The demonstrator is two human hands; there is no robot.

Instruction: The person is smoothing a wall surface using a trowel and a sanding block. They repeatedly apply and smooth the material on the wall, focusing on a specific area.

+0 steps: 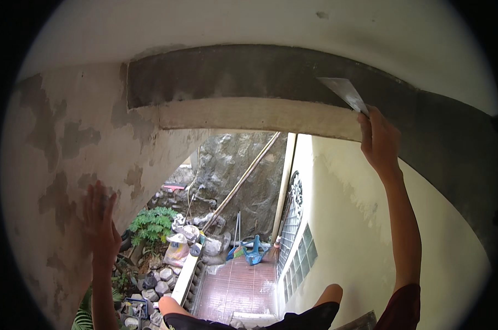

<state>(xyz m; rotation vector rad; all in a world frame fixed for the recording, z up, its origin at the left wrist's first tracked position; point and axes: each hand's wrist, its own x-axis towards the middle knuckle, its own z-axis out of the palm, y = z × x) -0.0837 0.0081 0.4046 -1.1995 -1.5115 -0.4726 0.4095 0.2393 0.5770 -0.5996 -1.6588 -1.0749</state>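
My right hand (382, 140) is raised at the upper right, its fingers wrapped round the handle of a putty knife (343, 92). The wide metal blade points up and left, over the dark grey plastered band (221, 77) along the beam. Whether the blade touches that surface I cannot tell. Lower left, my left hand (99, 212) has its fingers stretched out, against or very near the patchy wall (106, 148), where paint has flaked off. Its fingers are slightly blurred, and nothing shows in it.
Below the beam's pale lower edge (260, 114), a red tiled floor (241, 286) lies far down between my knees. A blue plastic stool (254, 250), a broom (275, 248) and long poles (243, 179) stand there. Stones (164, 280), bags (176, 250) and a green plant (153, 224) are at left.
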